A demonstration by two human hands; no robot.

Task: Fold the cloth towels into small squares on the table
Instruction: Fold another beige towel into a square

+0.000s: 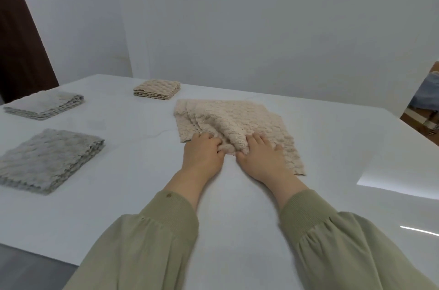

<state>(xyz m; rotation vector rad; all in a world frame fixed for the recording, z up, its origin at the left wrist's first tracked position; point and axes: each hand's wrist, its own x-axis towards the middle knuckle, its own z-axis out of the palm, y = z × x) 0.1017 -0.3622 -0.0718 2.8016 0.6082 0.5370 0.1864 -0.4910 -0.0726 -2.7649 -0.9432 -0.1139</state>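
Gripping the bunched near edge of the beige towel [235,120] with both hands: my left hand [204,154] curls its fingers into the fold, my right hand [261,159] pinches it beside. Towel lies centre-right on the white table [142,194], long axis running diagonally, far-left corner to near-right corner.

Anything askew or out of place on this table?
Only the beige towel pile: its layers fan out of line along one side, and its near edge is bunched where the left hand and right hand grip it. Nothing spilled or damaged.
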